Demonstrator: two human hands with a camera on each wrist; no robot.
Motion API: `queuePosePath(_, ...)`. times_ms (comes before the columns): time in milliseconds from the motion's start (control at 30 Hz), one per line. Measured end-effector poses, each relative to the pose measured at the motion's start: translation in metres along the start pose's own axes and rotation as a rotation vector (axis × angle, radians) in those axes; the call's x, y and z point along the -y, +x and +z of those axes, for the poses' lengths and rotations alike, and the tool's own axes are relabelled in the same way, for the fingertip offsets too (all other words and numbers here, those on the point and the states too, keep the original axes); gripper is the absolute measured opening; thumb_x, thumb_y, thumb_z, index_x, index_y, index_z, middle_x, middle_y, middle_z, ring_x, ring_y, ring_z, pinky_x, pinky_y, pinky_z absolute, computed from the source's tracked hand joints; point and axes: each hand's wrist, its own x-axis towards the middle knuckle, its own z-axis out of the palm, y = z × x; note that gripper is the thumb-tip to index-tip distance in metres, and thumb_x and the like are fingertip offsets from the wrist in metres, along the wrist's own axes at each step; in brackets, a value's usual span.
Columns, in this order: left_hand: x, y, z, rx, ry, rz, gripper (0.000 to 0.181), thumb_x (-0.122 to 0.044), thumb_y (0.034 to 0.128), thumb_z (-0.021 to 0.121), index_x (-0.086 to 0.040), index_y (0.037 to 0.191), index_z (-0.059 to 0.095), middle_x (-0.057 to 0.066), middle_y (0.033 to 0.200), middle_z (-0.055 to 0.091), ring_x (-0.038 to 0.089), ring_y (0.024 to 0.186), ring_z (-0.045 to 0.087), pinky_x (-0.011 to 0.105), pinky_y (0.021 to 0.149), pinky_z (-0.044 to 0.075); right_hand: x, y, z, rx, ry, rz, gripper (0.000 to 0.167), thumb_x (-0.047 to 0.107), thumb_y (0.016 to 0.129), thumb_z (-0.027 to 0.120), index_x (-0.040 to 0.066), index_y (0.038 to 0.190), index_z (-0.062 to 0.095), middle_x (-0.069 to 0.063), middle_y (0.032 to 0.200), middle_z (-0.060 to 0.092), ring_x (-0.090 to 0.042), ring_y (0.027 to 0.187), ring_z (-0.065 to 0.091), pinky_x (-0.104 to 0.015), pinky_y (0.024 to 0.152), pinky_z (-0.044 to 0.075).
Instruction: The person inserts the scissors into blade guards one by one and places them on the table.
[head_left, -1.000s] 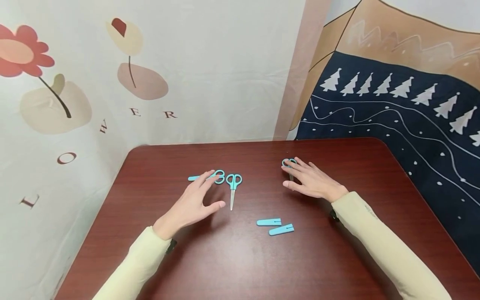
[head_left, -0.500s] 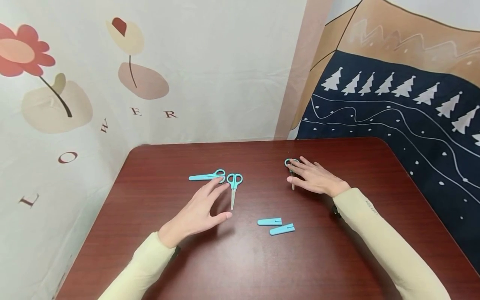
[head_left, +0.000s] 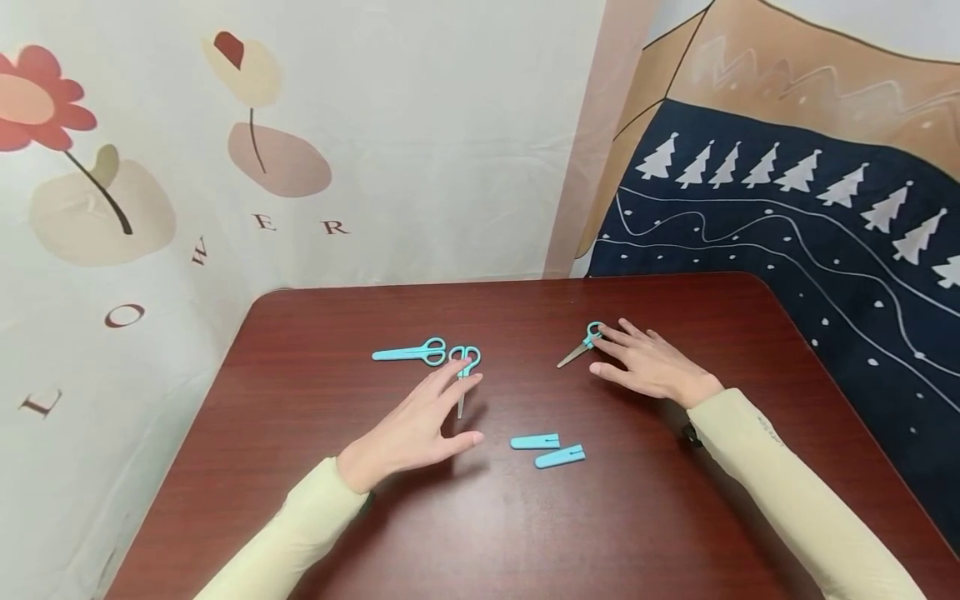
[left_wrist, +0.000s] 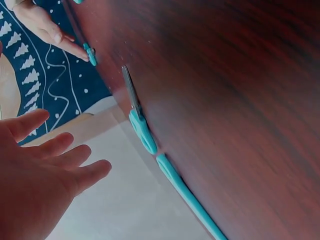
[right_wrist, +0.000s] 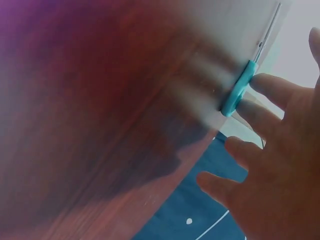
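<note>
Two pairs of scissors with turquoise handles and bare blades lie on the table, one in the middle [head_left: 461, 407] and one further right [head_left: 574, 355]. To the left lies a third pair of scissors [head_left: 405, 354], its blades inside a turquoise sheath. My left hand [head_left: 412, 429], fingers spread, is over the middle scissors; in the left wrist view it appears raised above the table. My right hand [head_left: 648, 367] has its fingertips at the handle [right_wrist: 239, 90] of the right scissors, seemingly touching it. Part of that handle is hidden behind the fingers.
Two loose turquoise sheaths [head_left: 535, 442] [head_left: 561, 457] lie side by side near the table's middle, between the hands. The dark red-brown table [head_left: 315, 325] ends at a patterned cloth backdrop [head_left: 435, 167].
My left hand has moved right, from the sheathed scissors to the middle pair. The right scissors have turned, their tip now pointing front left, while my right hand has shifted slightly right.
</note>
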Motion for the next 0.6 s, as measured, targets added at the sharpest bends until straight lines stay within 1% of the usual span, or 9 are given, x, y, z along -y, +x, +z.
queuePosePath(100, -0.002, 0.005, 0.001, 0.017, -0.004, 0.014, 0.078, -0.045, 0.0926, 0.075, -0.006, 0.153, 0.047, 0.016, 0.164, 0.034, 0.036, 0.15, 0.034, 0.053, 0.119, 0.033, 0.0, -0.006, 0.001, -0.008, -0.022, -0.001, 0.076, 0.065, 0.102, 0.049, 0.012, 0.156, 0.046, -0.016, 0.163, 0.036, -0.045, 0.154, 0.021, -0.073, 0.114, 0.024)
queuePosePath(200, -0.005, 0.007, 0.003, 0.026, -0.002, 0.022, 0.078, -0.046, 0.0929, 0.075, -0.006, 0.153, 0.047, 0.015, 0.164, 0.034, 0.036, 0.149, 0.037, 0.053, 0.118, 0.034, 0.001, -0.008, 0.001, -0.026, -0.042, -0.023, 0.077, 0.064, 0.101, 0.052, 0.01, 0.155, 0.048, -0.016, 0.162, 0.039, -0.045, 0.153, 0.024, -0.073, 0.114, 0.026)
queuePosePath(367, -0.005, 0.011, 0.006, 0.036, 0.009, 0.028, 0.077, -0.047, 0.0932, 0.074, -0.007, 0.153, 0.047, 0.015, 0.163, 0.035, 0.036, 0.148, 0.038, 0.054, 0.117, 0.034, 0.0, 0.0, -0.003, -0.064, -0.049, -0.066, 0.077, 0.056, 0.097, 0.065, 0.009, 0.155, 0.048, -0.017, 0.162, 0.04, -0.046, 0.151, 0.027, -0.072, 0.113, 0.029)
queuePosePath(467, -0.005, 0.014, 0.01, 0.046, 0.006, 0.025, 0.077, -0.048, 0.0939, 0.072, -0.008, 0.154, 0.047, 0.013, 0.163, 0.036, 0.035, 0.149, 0.036, 0.053, 0.119, 0.033, -0.002, 0.01, -0.006, -0.054, -0.01, -0.076, 0.077, 0.048, 0.096, 0.072, 0.009, 0.157, 0.046, -0.018, 0.163, 0.038, -0.048, 0.151, 0.027, -0.07, 0.113, 0.03)
queuePosePath(600, -0.006, 0.019, 0.015, 0.055, -0.004, 0.04, 0.076, -0.05, 0.095, 0.07, -0.007, 0.154, 0.047, 0.014, 0.162, 0.037, 0.037, 0.149, 0.035, 0.053, 0.119, 0.032, -0.006, 0.02, -0.007, -0.003, 0.059, -0.088, 0.072, 0.039, 0.096, 0.074, 0.009, 0.156, 0.046, -0.018, 0.163, 0.037, -0.046, 0.15, 0.029, -0.064, 0.114, 0.033)
